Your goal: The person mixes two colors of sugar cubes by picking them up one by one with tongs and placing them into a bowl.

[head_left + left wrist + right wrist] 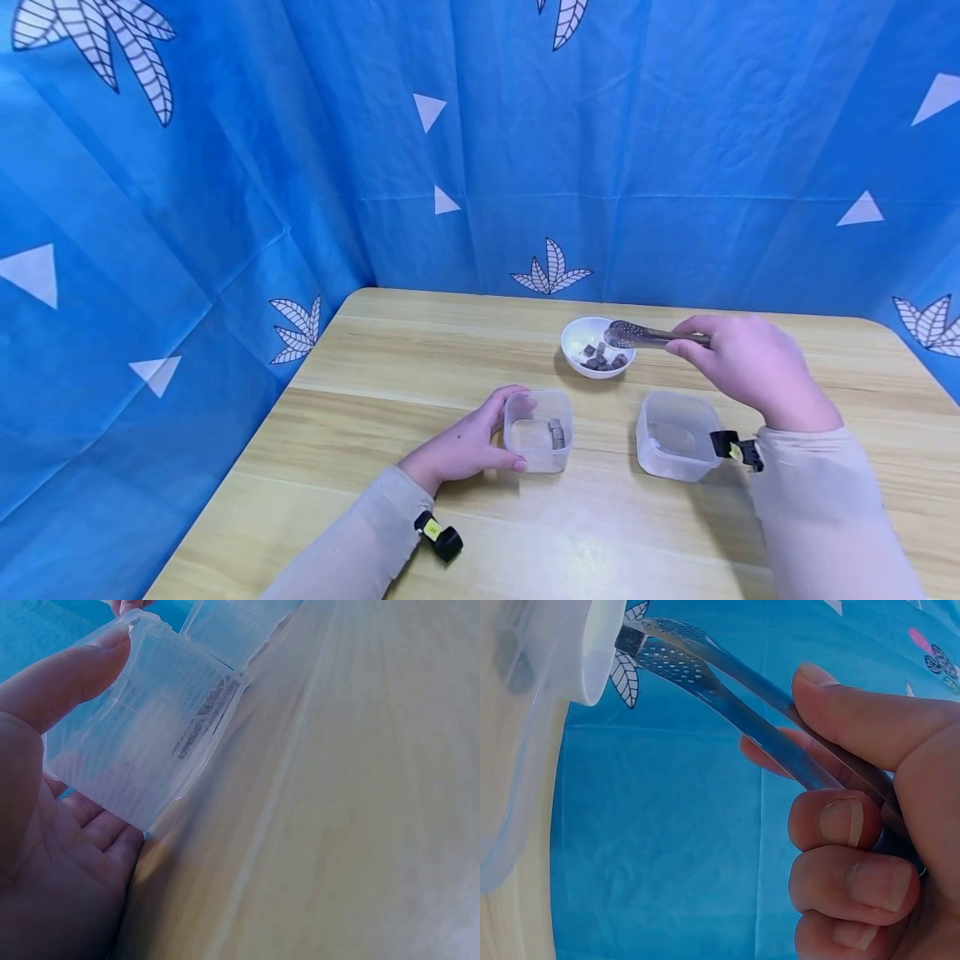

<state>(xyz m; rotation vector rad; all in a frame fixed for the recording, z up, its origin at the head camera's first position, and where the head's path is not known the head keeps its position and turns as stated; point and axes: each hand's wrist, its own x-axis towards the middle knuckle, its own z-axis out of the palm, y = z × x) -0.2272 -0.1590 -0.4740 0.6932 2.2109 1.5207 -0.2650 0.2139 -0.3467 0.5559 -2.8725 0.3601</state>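
Note:
Metal tongs (647, 335) with perforated ends are gripped in my right hand (750, 358), above the right rim of a white bowl (573, 337). In the right wrist view a dark cube (631, 639) is pinched between the tong tips. Several dark grey cubes (600, 363) lie in the bowl. My left hand (468, 442) holds a clear plastic container (517, 458) on the table, its thumb at the near side and fingers around the left side. A few greyish cubes (557, 435) sit along the right inside of that container.
A second clear plastic container (678, 467) stands on the right, below the right forearm, with a small whitish thing inside. The wooden table (375, 400) ends at a blue patterned curtain (510, 150) at the back and left.

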